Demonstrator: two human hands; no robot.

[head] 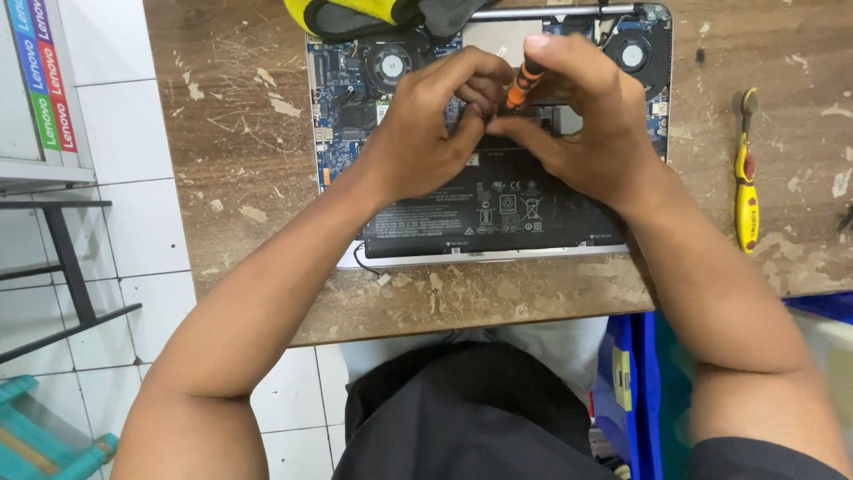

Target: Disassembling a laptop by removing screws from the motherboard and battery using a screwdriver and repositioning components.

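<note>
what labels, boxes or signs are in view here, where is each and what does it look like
Battery label: on the black battery of the opened laptop, below both hands; rows of small white print and square symbols.
Small white sticker: on the blue circuit board, beside the left hand.
Stacked boxes: top left, on a shelf; white sides with narrow vertical strips in blue, red and green.
Yellow tag: on the blue bin under the table's right side; lettering too small to tell.

Scratched, paint-flecked wooden surface (240, 160). Lying directly on it: opened laptop (498, 209) at centre, yellow-handled tool (745, 191) well apart at right, yellow-and-grey cloth (373, 13) touching the laptop's far edge.
</note>
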